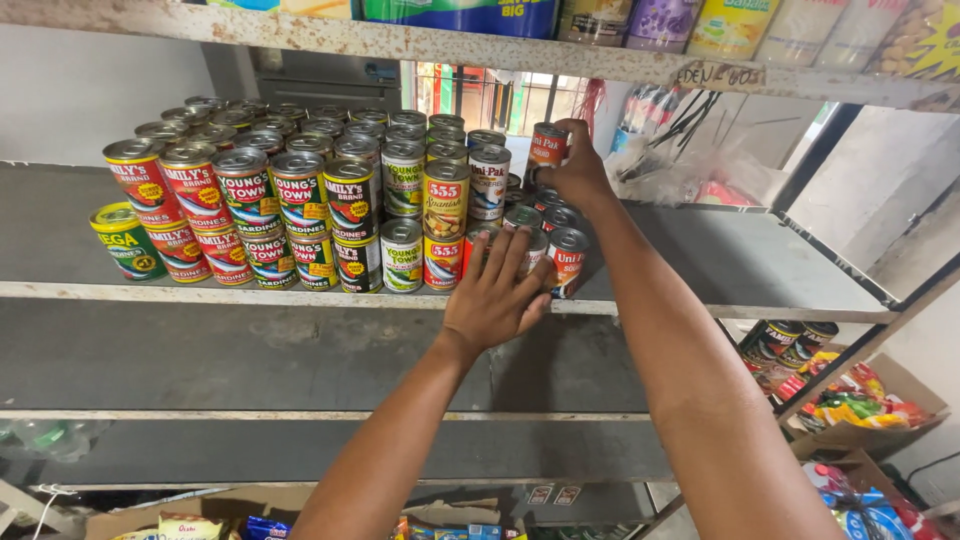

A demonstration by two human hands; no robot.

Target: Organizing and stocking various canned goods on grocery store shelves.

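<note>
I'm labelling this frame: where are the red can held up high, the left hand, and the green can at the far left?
red can (547,143), head view, its label.
left hand (497,297), head view, its back.
green can (126,242), head view, its side.

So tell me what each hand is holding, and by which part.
The right hand grips a red-labelled can by its side wall, raised above the stacked cans. The left hand holds nothing; it rests flat against the front-row cans.

grey metal shelves (760,262) with rusty edges stand against a pale wall (80,95), daylight entering through a doorway (490,100) behind.
</note>
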